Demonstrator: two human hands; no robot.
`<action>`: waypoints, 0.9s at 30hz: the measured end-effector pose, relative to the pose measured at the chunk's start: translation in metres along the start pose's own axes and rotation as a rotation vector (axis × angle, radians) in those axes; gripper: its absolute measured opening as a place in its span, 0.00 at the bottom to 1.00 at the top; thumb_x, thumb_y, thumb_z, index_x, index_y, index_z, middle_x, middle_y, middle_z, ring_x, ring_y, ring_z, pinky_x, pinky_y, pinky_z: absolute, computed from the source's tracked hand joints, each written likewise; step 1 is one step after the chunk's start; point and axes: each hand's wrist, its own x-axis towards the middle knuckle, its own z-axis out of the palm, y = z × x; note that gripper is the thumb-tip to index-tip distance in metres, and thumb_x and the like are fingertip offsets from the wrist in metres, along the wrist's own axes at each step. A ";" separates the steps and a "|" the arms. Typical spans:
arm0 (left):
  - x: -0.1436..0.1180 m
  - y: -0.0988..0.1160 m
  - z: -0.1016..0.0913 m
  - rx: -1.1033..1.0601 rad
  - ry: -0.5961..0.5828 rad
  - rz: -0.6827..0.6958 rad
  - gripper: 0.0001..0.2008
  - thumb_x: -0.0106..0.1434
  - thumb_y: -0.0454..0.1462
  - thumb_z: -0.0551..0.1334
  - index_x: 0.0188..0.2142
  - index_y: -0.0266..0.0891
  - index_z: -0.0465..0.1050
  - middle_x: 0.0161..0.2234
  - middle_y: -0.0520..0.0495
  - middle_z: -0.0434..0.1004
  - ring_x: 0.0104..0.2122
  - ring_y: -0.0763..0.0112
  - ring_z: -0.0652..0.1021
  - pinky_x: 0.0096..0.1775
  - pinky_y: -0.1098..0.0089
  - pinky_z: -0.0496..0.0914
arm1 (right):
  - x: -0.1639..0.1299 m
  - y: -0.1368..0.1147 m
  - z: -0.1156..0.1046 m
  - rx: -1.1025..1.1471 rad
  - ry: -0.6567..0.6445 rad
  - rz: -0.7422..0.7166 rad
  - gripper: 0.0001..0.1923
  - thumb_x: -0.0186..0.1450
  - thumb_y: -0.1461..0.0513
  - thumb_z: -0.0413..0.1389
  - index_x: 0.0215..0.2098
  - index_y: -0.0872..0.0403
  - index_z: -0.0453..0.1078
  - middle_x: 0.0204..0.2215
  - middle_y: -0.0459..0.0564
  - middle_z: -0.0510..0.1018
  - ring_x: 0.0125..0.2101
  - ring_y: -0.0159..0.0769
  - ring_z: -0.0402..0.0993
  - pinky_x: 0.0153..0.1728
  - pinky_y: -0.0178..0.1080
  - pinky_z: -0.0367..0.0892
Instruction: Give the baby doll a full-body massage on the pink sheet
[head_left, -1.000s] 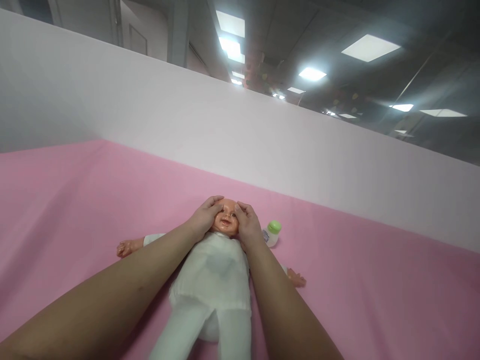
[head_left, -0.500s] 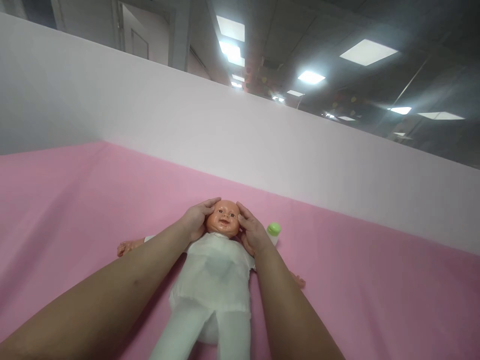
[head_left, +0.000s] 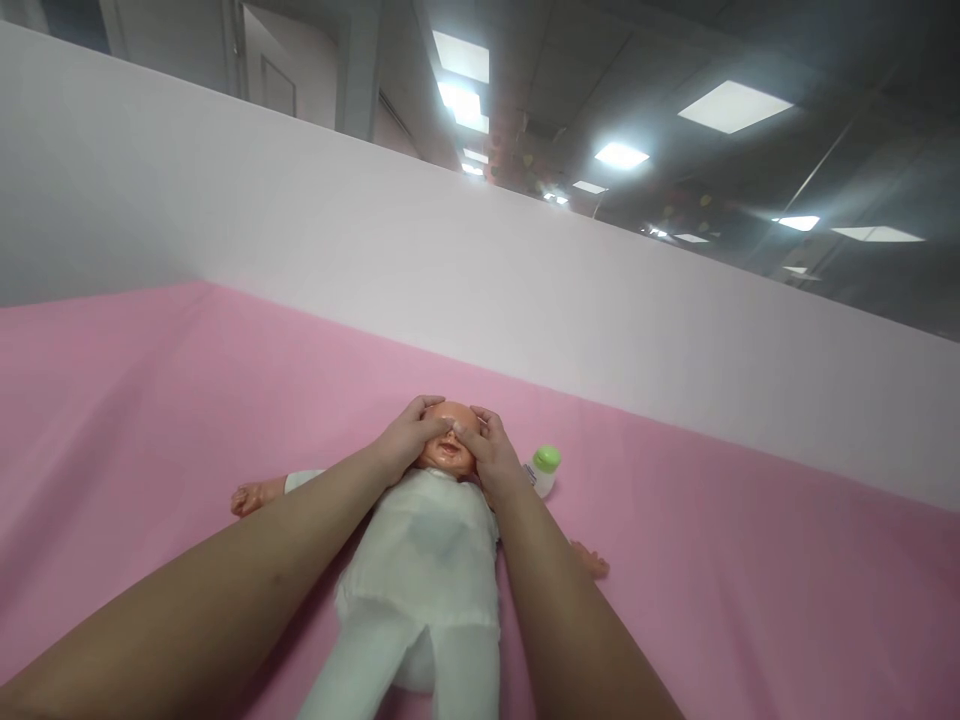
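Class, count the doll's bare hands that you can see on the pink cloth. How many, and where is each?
2. One doll hand lies beside the person's left forearm; the other lies by the right forearm, nearer than the green-capped bottle.

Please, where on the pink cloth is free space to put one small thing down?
Free: pink cloth left of the doll, and right of the bottle toward the white wall. Crowded: around the doll's head, where left hand and right hand press.
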 end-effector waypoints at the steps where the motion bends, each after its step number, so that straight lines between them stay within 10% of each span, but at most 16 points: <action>1: 0.002 -0.001 -0.001 0.029 0.001 0.003 0.28 0.54 0.38 0.73 0.54 0.41 0.70 0.49 0.40 0.76 0.43 0.57 0.81 0.43 0.63 0.77 | 0.002 0.001 0.001 -0.014 0.010 -0.001 0.36 0.51 0.52 0.72 0.54 0.47 0.66 0.49 0.51 0.77 0.50 0.47 0.76 0.51 0.48 0.73; 27: 0.004 -0.001 -0.011 -0.168 -0.112 -0.080 0.23 0.63 0.35 0.64 0.58 0.43 0.69 0.50 0.38 0.77 0.43 0.58 0.81 0.47 0.58 0.77 | 0.004 0.011 -0.007 0.060 0.031 -0.004 0.32 0.57 0.47 0.67 0.58 0.47 0.71 0.52 0.50 0.79 0.53 0.47 0.75 0.55 0.50 0.70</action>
